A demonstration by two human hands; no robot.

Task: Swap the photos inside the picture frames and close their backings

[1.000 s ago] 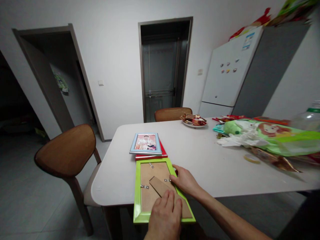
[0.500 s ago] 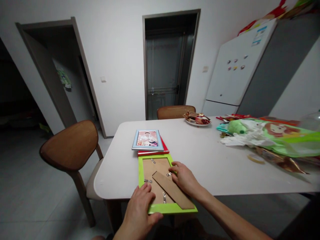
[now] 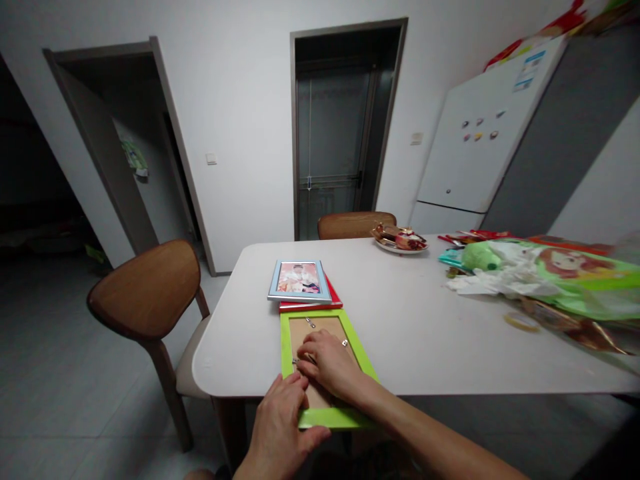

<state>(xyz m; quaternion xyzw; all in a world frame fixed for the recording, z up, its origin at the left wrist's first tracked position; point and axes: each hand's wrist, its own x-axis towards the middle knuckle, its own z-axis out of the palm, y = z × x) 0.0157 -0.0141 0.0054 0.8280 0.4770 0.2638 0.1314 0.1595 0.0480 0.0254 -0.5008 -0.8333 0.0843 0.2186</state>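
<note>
At the far left of the frame stands a grey-framed doorway (image 3: pixel 181 160), dark inside; below it and slightly right is a brown wooden chair (image 3: pixel 150 290) with a pale seat. A light switch (image 3: pixel 211 159) is on the white wall. From here a white surface (image 3: pixel 425 340) with a rounded corner stretches to the right edge.

At lower centre, the left hand (image 3: pixel 280 420) is partly open, thumb spread from fingers, on the near left corner of a lime-green picture frame (image 3: pixel 286 343); how firmly it grips cannot be told. Above, a pale blue frame (image 3: pixel 275 283) holding a photo lies face up on a red frame (image 3: pixel 320 307). The green frame lies back side up, just below these in the picture, its near end jutting past the edge of the surface. The right hand (image 3: pixel 330 363) is over its brown backing, fingers curled near a metal clip (image 3: pixel 295 361); whether they hold anything is hidden.

Behind are a glass door (image 3: pixel 330 147) and a second chair (image 3: pixel 355 225). Further right come a plate (image 3: pixel 403 251) of wrapped items, a white fridge (image 3: pixel 465 160) with magnets, crumpled white paper (image 3: pixel 493 283), a roll of tape (image 3: pixel 521 323) and a green bag (image 3: pixel 575 290), slightly blurred
</note>
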